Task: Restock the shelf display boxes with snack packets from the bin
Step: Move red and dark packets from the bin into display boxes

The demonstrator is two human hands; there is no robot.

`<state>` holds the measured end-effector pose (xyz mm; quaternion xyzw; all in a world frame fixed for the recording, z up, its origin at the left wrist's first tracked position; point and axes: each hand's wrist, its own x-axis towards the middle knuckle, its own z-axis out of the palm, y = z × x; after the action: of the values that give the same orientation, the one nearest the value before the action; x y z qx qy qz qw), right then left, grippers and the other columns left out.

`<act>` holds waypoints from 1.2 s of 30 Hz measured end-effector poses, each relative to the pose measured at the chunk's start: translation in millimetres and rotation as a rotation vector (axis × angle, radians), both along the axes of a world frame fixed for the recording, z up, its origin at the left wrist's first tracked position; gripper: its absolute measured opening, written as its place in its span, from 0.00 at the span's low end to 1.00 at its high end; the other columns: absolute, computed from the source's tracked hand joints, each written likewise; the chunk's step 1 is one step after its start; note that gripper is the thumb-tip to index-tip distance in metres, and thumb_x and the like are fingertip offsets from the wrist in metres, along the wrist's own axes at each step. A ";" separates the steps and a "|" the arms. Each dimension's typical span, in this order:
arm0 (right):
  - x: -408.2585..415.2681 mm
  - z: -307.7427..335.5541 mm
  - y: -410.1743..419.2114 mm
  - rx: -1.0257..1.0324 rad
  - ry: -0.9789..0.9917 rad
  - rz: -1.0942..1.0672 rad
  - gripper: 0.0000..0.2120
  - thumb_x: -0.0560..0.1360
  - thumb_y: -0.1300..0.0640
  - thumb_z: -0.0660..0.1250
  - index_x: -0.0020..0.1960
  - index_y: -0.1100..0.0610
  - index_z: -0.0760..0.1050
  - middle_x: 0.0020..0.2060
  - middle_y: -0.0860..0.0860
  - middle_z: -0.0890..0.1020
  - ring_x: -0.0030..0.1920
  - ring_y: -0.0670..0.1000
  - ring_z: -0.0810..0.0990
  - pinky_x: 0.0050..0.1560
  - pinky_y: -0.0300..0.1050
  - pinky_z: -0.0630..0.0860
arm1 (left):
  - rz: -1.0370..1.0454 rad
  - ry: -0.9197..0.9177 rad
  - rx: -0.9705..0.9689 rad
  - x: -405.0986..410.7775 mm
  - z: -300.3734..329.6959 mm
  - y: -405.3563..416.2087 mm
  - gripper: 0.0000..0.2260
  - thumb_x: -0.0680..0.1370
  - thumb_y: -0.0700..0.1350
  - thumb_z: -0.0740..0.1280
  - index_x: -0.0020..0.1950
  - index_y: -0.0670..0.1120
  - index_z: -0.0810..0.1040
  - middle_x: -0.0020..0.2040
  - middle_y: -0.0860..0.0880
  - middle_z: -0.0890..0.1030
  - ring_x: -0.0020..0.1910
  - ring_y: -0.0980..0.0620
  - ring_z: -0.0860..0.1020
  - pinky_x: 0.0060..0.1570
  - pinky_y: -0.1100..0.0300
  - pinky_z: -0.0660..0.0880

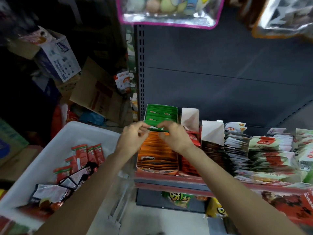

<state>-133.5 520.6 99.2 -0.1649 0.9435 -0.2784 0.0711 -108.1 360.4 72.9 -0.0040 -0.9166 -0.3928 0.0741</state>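
Both hands meet over the shelf, holding a small stack of green snack packets (157, 129) between them. My left hand (133, 136) pinches the stack's left end and my right hand (172, 134) grips its right end. The stack hovers at the front edge of a green display box (160, 113) filled with matching green packets. Just in front of that stands an orange display box (157, 158) packed with orange packets. The white bin (81, 131) at lower left holds red, black and silver snack packets (81, 158).
The shelf edge (169, 182) runs right, carrying folded white box flaps (211, 133) and rows of mixed packets (264, 150). Cardboard cartons (96, 92) pile up at the left. Bags hang overhead (169, 12). Snack bags (177, 199) sit on the lower shelf.
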 end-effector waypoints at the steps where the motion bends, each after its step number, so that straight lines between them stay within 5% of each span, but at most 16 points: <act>1: 5.0 -2.3 -18.2 -0.023 -0.019 0.021 0.16 0.75 0.60 0.65 0.63 0.56 0.75 0.61 0.54 0.78 0.61 0.53 0.76 0.59 0.37 0.67 | 0.044 -0.006 -0.012 7.1 -2.9 -16.6 0.07 0.75 0.39 0.68 0.52 0.43 0.80 0.46 0.49 0.82 0.44 0.56 0.78 0.45 0.64 0.73; 10: 55.5 -63.2 -196.0 -0.005 -0.231 0.163 0.19 0.74 0.62 0.65 0.65 0.60 0.72 0.62 0.58 0.75 0.63 0.57 0.73 0.63 0.44 0.66 | 0.263 -0.241 -0.288 75.7 -78.1 -215.9 0.12 0.73 0.37 0.65 0.56 0.40 0.79 0.54 0.40 0.77 0.55 0.38 0.75 0.55 0.47 0.74; 15: 68.6 -115.8 -269.6 0.069 -0.420 -0.018 0.25 0.73 0.58 0.67 0.68 0.59 0.66 0.62 0.60 0.74 0.62 0.59 0.73 0.58 0.43 0.68 | 0.120 -0.463 -0.296 91.0 -116.9 -288.7 0.14 0.76 0.38 0.63 0.62 0.39 0.74 0.59 0.40 0.76 0.60 0.41 0.73 0.60 0.51 0.70; 20: 60.8 -161.3 -302.0 0.112 -0.601 -0.240 0.29 0.74 0.54 0.66 0.71 0.57 0.59 0.65 0.59 0.68 0.65 0.59 0.69 0.66 0.50 0.67 | -0.158 -0.593 -0.249 82.8 -147.7 -306.4 0.23 0.77 0.38 0.62 0.72 0.46 0.66 0.70 0.45 0.69 0.67 0.45 0.69 0.66 0.51 0.68; 24: 39.8 -190.9 -316.4 0.105 -0.645 -0.385 0.33 0.72 0.48 0.70 0.69 0.57 0.59 0.64 0.57 0.69 0.65 0.59 0.70 0.66 0.52 0.68 | -0.070 -0.601 -0.047 69.7 -162.5 -303.5 0.17 0.78 0.40 0.62 0.67 0.46 0.72 0.67 0.46 0.73 0.64 0.47 0.72 0.61 0.58 0.69; 28: 29.3 -208.4 -330.6 0.235 -0.536 -0.400 0.36 0.70 0.44 0.71 0.68 0.58 0.60 0.62 0.58 0.68 0.66 0.58 0.67 0.66 0.53 0.67 | 0.050 -0.709 0.167 60.0 -170.2 -301.6 0.13 0.79 0.44 0.63 0.63 0.45 0.75 0.61 0.47 0.77 0.57 0.43 0.77 0.58 0.50 0.73; 30: 26.1 -213.2 -335.6 0.244 -0.510 -0.400 0.30 0.70 0.47 0.72 0.64 0.58 0.64 0.60 0.57 0.70 0.63 0.56 0.69 0.62 0.51 0.69 | 0.084 -0.696 0.230 56.8 -174.0 -302.6 0.13 0.79 0.43 0.63 0.63 0.45 0.76 0.57 0.48 0.78 0.54 0.45 0.78 0.56 0.52 0.74; 34: 18.1 -206.6 -335.2 0.130 -0.424 -0.356 0.03 0.75 0.57 0.66 0.45 0.57 0.75 0.48 0.57 0.81 0.49 0.56 0.79 0.47 0.49 0.77 | 0.196 -0.669 0.391 55.2 -179.8 -305.8 0.15 0.76 0.34 0.64 0.62 0.44 0.78 0.60 0.49 0.78 0.53 0.49 0.77 0.57 0.57 0.74; 36: 14.0 -195.1 -331.6 0.041 -0.334 -0.358 0.04 0.75 0.61 0.65 0.43 0.58 0.78 0.45 0.57 0.83 0.45 0.55 0.79 0.45 0.47 0.75 | 0.357 -0.660 0.587 54.5 -171.4 -307.2 0.13 0.76 0.34 0.64 0.59 0.42 0.79 0.55 0.51 0.77 0.51 0.52 0.76 0.53 0.59 0.73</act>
<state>-119.5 189.0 -95.9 0.0546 0.9383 -0.2909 0.1791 -53.6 53.3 -98.5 0.2996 -0.7278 -0.5966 -0.1568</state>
